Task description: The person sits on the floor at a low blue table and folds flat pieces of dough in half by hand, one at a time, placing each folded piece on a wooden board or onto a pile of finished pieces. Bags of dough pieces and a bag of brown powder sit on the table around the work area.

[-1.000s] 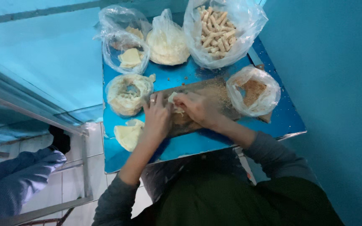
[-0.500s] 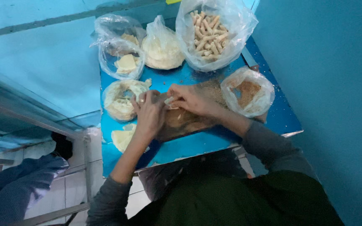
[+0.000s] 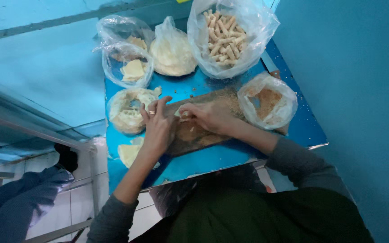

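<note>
Five bags: on the blue bench [image 3: 212, 159]
Largest bag [image 3: 230, 36]: pale rolled sticks
Tied bag [image 3: 172, 51]: pale dough
Crumb bag [image 3: 266, 101]: brown crumbs
Two clear bags [image 3: 129, 67]: pale pieces
Wooden board [image 3: 199, 135]: crumbs
Left hand [image 3: 158, 128]: fingers spread on board
Right hand [image 3: 208, 117]: fingers curled on small pale roll [image 3: 181, 114]

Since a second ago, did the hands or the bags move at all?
Hardly. Both hands kept working together over the wooden board: the left hand stayed flat at its left end, and the right hand kept pinching a small pale piece. Nothing was picked up or let go. The bag of rolled sticks, the crumb bag and the other bags stayed put.
</note>
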